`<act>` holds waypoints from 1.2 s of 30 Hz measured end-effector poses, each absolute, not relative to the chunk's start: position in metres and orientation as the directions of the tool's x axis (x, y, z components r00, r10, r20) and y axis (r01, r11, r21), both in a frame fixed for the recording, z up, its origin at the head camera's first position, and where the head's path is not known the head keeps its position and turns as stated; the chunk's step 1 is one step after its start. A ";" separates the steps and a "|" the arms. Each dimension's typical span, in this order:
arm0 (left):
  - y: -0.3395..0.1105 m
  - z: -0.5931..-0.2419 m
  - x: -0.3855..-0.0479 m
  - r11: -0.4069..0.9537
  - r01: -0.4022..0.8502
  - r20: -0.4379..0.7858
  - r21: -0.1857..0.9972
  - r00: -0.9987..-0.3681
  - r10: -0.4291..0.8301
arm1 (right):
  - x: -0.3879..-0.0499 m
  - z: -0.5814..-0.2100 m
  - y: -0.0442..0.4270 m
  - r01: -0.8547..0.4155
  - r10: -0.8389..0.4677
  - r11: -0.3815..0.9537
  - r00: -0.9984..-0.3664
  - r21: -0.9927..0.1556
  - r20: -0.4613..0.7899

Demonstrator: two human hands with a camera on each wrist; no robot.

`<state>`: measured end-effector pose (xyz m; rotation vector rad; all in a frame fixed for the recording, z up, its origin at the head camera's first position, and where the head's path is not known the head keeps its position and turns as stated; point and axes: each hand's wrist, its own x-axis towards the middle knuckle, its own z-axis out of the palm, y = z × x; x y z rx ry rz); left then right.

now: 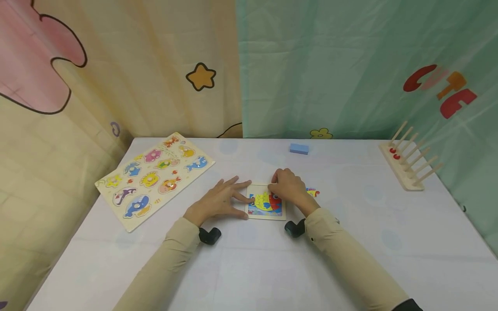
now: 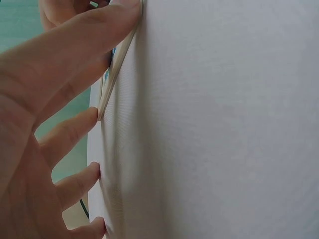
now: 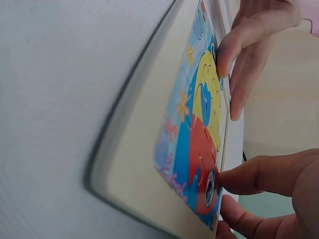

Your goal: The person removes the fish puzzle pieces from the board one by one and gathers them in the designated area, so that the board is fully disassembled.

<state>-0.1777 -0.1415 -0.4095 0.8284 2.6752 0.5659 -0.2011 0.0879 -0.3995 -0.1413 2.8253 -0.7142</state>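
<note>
1. Reference point: the small square pale-wood jigsaw board (image 1: 258, 188) on the white cloth-covered table (image 1: 249, 268). Clock directions are read from its centre in the head view, twelve o'clock being the far side.
2. Board face: a fish picture (image 1: 263, 201) with a yellow scaled body and a red head, set on a blue sea background. The head points to three o'clock; the bare wooden rim surrounds the picture.
3. Left hand (image 1: 219, 198): at nine o'clock, grip released. The fingers are spread; the thumb and the nearest fingers touch the board along its edge, and the ring and little fingertips rest on the table.
4. Right hand (image 1: 289, 186): at two o'clock, fingers bent, thumb and fingertips at the red head near the printed eye. Whether a piece is pinched there cannot be told.
5. Loose yellow, red and blue printed piece (image 1: 312, 193): near three o'clock, just beyond the right wrist, partly hidden.
6. Blue rectangular block (image 1: 299, 149): at one o'clock, apart from the board.
7. Large pale wooden sea-animal puzzle (image 1: 155, 201): at nine o'clock, set at an angle.
8. Pale wooden peg rack (image 1: 410, 183) with red beads (image 1: 396, 157): between two and three o'clock, well apart.
</note>
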 end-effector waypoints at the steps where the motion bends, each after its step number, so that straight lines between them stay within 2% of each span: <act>1: -0.142 -0.409 -0.178 0.758 0.477 -0.150 0.444 -0.795 0.588 | -0.201 -0.400 0.088 -0.041 -0.149 0.876 -0.970 -0.481 -0.190; 6: -0.143 -0.410 -0.177 0.753 0.483 -0.143 0.447 -0.792 0.593 | -0.203 -0.399 0.088 -0.044 -0.157 0.871 -0.969 -0.489 -0.192; 16: -0.143 -0.410 -0.180 0.752 0.484 -0.147 0.448 -0.789 0.596 | -0.202 -0.393 0.098 0.000 -0.158 0.796 -0.965 -0.605 -0.209; 27: -0.143 -0.410 -0.178 0.748 0.489 -0.140 0.449 -0.788 0.599 | -0.199 -0.391 0.100 -0.079 -0.198 0.817 -0.969 -0.571 -0.149; 36: -0.143 -0.412 -0.178 0.747 0.492 -0.133 0.448 -0.789 0.600 | -0.192 -0.392 0.117 -0.143 -0.304 0.717 -0.945 -0.682 -0.122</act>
